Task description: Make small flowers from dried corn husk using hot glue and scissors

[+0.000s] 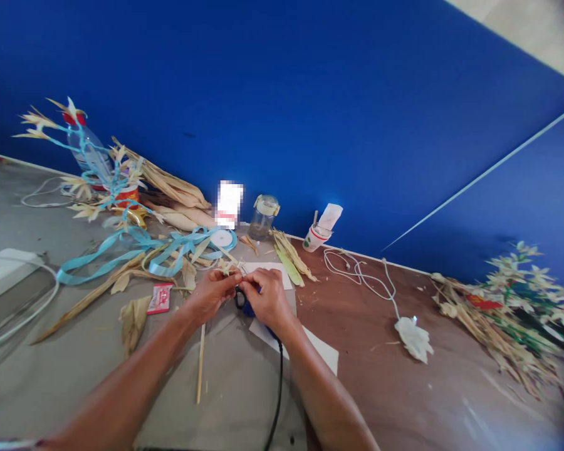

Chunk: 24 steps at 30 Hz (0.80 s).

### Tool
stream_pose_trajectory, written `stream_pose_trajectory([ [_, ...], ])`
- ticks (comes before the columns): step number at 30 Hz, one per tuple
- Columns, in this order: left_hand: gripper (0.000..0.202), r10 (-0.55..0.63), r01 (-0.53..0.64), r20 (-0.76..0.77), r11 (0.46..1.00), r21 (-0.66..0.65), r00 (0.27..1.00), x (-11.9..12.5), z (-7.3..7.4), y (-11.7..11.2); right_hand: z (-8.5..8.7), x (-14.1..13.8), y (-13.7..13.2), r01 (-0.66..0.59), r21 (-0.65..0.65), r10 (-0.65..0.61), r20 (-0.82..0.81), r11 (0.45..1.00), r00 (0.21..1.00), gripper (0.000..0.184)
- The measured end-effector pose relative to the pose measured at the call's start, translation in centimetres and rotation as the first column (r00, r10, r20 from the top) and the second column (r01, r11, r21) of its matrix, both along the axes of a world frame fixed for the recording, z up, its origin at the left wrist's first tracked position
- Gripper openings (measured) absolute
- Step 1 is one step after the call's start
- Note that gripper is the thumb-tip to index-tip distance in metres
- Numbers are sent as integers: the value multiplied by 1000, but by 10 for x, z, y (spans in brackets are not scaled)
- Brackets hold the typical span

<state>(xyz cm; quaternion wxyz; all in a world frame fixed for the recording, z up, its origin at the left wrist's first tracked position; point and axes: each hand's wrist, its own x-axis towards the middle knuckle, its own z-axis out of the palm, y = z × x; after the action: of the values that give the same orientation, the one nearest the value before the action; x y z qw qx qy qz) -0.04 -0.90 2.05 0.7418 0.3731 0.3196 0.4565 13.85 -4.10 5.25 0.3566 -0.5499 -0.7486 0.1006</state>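
My left hand (215, 292) pinches a small pale husk flower (227, 267), whose petals stick out above the fingertips. Close against it, my right hand (266, 293) is closed, thumb and finger meeting the left fingertips; what it holds, if anything, is too small and hidden to name. Beneath the right hand lies a dark blue tool (248, 307), mostly covered, with a black cord (280, 382) running toward me. White paper (320, 351) lies under the right forearm. A thin stick (200, 363) rests on the grey table below the left hand.
Blue ribbon (98, 263), dried husks (169, 181) and a bottle with husk-flower stems (91, 153) crowd the left. At the back stand a lit screen (229, 205), a jar (263, 219) and a paper cup (316, 238). A white cable (380, 287) and flower bunch (517, 294) lie right.
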Motion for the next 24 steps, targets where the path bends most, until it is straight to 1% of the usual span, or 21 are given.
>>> stream_pose_trajectory([
  [3,22,-26,26,-5,1000,14,1000,-1,-1,1,3,7,1,-14,2,14,-21,1000,1000,14],
  [5,22,-18,18,-7,1000,-21,1000,-1,0,1,4,12,2,26,18,-25,-72,999,997,15],
  [7,23,21,-21,-5,997,-73,1000,-1,0,1,5,14,3,74,1,-73,-164,997,984,15],
  [8,24,45,-44,0,995,-90,999,0,1,1,4,13,3,84,-32,-89,-222,996,971,16],
  [10,25,85,-83,18,992,-95,996,1,1,1,1,9,2,65,-126,-103,-323,990,941,15],
  [13,25,104,-100,46,991,-93,993,3,1,1,-3,-1,2,43,-202,-119,-380,979,917,11],
  [15,25,95,-87,64,991,-105,993,4,1,0,-6,-6,2,34,-214,-118,-392,976,912,9],
  [17,24,67,-58,80,992,-115,994,3,1,-1,-7,-7,3,20,-230,-119,-426,973,897,11],
  [22,20,-28,45,142,992,-122,990,1,4,-2,-12,1,9,-28,-267,-114,-501,963,858,14],
  [24,20,-56,78,169,989,-123,984,0,5,-2,-12,3,9,11,-251,-140,-502,968,853,15],
])
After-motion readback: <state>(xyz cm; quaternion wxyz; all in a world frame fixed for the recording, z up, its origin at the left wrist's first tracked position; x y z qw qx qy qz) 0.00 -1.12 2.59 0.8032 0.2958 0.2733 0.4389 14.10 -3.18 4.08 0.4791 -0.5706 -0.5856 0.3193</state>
